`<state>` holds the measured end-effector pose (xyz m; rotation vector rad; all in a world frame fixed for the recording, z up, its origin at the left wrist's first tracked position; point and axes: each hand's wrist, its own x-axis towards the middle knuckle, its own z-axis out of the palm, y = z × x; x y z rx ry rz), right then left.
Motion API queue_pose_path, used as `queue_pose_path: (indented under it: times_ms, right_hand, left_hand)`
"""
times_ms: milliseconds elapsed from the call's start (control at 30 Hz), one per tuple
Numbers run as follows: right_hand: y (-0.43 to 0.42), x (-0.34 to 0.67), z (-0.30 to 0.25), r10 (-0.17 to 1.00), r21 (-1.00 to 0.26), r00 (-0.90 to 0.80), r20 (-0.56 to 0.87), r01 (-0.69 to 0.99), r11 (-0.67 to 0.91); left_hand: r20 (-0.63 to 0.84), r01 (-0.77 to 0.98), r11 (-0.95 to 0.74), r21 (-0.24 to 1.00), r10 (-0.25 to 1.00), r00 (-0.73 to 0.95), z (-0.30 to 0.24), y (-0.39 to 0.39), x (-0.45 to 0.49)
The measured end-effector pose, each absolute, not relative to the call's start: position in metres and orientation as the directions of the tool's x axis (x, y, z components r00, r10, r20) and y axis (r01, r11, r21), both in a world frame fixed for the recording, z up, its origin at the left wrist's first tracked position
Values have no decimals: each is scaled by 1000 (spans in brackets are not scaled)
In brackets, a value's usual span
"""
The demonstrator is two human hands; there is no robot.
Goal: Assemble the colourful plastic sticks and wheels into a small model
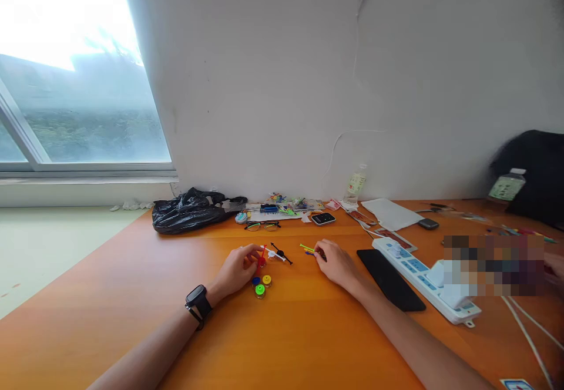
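My left hand (pixel 238 269) has its fingers curled at a small red piece with a thin stick (pixel 264 253), on a clear base; they appear to pinch it. Beside it are a white piece with a stick (pixel 272 254) and a black piece with a stick (pixel 281 253). Just in front of that hand stand three small clear containers with blue (pixel 256 282), yellow (pixel 267 280) and green (pixel 259 290) tops. Farther right, my right hand (pixel 337 264) is closed around thin green, yellow and blue sticks (pixel 308 251), whose ends poke out leftward.
Behind lie glasses (pixel 263 225), a black plastic bag (pixel 189 214), a dark rounded device (pixel 323 218) and a bottle (pixel 355 185). A black flat pad (pixel 388 278) and a white power strip (pixel 414 272) lie right of my right arm. Another person's hand (pixel 554 266) shows at the right edge.
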<state>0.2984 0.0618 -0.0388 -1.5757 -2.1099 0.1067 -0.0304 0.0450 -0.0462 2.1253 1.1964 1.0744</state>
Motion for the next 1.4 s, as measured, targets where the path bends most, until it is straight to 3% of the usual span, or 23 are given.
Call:
queue_pose_path:
  times_ms: [433, 1033, 1233, 1400]
  right_hand:
    - [64, 302, -41, 932, -330, -199, 302, 896, 298]
    - [59, 295, -41, 916, -431, -254, 310, 822, 373]
    - [59, 288, -38, 900, -476, -290, 324, 773, 420]
    - [59, 289, -33, 888, -452, -284, 362, 779, 434]
  left_hand:
    - [383, 533, -496, 686, 868, 315, -38, 42, -30]
    - [379, 586, -487, 647, 873, 307, -43, 43, -27]
    - [354, 676, -428, 600, 900, 256, -39, 44, -24]
    - [342, 706, -410, 577, 907, 247, -32, 41, -20]
